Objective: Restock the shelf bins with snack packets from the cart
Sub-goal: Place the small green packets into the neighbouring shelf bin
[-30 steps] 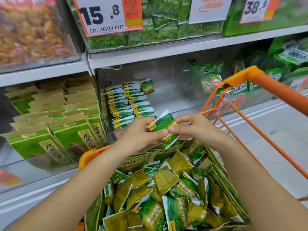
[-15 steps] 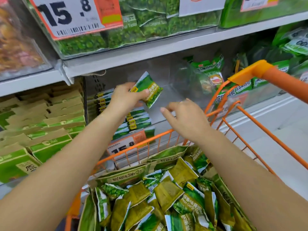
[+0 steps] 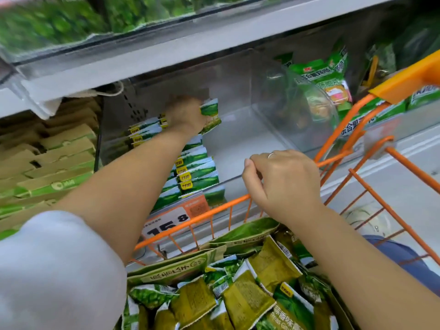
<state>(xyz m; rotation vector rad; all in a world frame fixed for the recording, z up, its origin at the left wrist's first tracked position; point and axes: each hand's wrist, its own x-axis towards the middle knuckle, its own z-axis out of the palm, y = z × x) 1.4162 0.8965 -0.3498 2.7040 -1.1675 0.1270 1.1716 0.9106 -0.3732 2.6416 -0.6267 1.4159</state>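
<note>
Here, inside a clear shelf bin (image 3: 238, 75), the left hand (image 3: 184, 115) grips a green snack packet (image 3: 210, 115) at the far end of a row of packets (image 3: 192, 167) standing on edge along the bin's left side — the packet is held upright, just above the row. The right hand (image 3: 283, 184) hangs over the front rim of the orange cart (image 3: 195, 219), fingers curled loosely and holding nothing; whether it touches the wire cannot be told. The two hands are well apart. Below them the cart is heaped with loose green and olive packets (image 3: 247, 298) and a few flat cartons. A price tag (image 3: 176, 219) reading 15.8 sits on the bin's front edge, behind the cart wire. To the left, a neighbouring bin holds stacked brown-and-green boxes (image 3: 52, 163) — to the right, larger green bags (image 3: 326, 77) stand behind a clear divider.
</note>
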